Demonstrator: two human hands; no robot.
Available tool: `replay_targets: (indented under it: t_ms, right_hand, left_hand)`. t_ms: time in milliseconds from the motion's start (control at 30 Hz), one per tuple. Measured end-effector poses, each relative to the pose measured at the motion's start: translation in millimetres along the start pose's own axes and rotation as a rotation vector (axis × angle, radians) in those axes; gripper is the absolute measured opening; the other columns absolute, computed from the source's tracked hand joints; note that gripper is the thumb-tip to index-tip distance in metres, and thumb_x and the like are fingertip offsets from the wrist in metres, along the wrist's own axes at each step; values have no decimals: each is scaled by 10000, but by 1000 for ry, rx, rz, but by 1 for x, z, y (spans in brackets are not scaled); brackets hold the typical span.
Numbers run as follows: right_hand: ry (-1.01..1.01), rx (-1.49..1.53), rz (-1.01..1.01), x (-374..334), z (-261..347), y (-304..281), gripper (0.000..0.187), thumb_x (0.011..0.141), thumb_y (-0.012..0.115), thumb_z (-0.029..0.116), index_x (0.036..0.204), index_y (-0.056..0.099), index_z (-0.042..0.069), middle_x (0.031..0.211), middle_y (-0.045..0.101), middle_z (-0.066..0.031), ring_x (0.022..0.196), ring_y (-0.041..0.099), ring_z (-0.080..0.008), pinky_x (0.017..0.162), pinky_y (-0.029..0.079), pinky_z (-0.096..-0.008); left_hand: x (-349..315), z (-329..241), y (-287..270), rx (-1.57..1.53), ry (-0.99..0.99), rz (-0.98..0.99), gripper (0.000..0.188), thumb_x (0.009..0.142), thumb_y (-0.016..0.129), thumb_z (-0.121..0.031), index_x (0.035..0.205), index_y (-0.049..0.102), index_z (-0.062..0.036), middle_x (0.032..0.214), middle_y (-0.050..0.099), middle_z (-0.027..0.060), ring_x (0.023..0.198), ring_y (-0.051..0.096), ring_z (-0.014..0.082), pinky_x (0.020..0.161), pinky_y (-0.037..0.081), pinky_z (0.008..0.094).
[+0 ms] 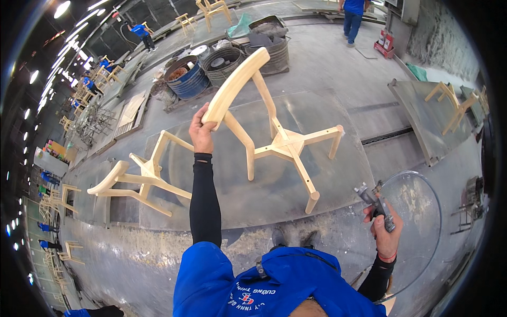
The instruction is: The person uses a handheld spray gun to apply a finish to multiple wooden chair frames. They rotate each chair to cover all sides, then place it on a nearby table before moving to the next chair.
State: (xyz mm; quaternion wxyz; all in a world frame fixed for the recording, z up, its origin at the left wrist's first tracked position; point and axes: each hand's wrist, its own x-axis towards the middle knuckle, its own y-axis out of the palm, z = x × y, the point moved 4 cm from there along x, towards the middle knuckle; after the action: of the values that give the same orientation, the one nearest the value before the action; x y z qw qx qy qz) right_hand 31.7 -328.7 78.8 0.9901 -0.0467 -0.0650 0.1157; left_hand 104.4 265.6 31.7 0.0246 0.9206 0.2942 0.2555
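Note:
My left hand (202,132) is closed around the lower left end of the curved backrest of a pale wooden chair frame (289,141). The frame has no seat panel; its crossed rails and several legs show over the grey metal sheet (232,203). My right hand (386,228) is wrapped round the handle of a spray gun (376,205), held to the right of the frame and apart from it. A clear hose (440,222) loops at the gun's right. A second wooden chair frame (150,171) lies to the left of my left forearm.
Behind stand a blue drum (188,82) and dark tubs (224,66). A tilted metal panel (417,121) bears another chair frame (451,103) at right. A red carrier (384,47) sits by the wall. One person (353,21) is at the back; others in blue are far left.

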Motion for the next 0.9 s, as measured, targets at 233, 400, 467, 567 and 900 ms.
replay_targets:
  t_ms: [233,400,467,567,900]
  right_hand:
    - [-167,-9,-70,9,39,26,732,976,714,495,1387,585,-98,926,717,-122,785,660,-151,671,514,-286]
    - [-249,147,332,3,58,43,743,956,731,510,1373,602,-91,841,741,-138,715,684,-175,674,533,-299]
    - [-244,159,387,6,60,47,723,958,738,488,1370,604,-92,865,742,-139,744,686,-171,685,538,-303]
    - [-233,131,329,17,59,53,689,966,741,454,1368,606,-90,909,737,-128,784,677,-159,699,542,-307]
    - [-265,115,-12,71,47,37,564,1019,687,397,1355,630,-52,925,702,-73,751,624,-106,596,475,-243]
  left_hand:
    - [-28,12,-6,34,-314,-123,877,900,721,-117,1642,254,-141,1549,469,127,1313,550,275,1023,492,481]
    - [-151,85,18,14,-607,-156,949,863,834,-283,1624,284,-142,1463,502,127,1278,551,282,934,531,558]
    - [-203,115,37,86,-784,23,878,900,799,-313,1608,312,-135,1492,523,129,1280,571,283,904,536,572]
    - [-265,139,69,42,-903,107,901,871,825,-355,1590,347,-97,1459,567,147,1275,590,296,882,544,557]
    - [-324,183,170,375,-828,361,1173,795,874,-479,1622,223,38,1507,472,340,1307,579,349,983,529,416]
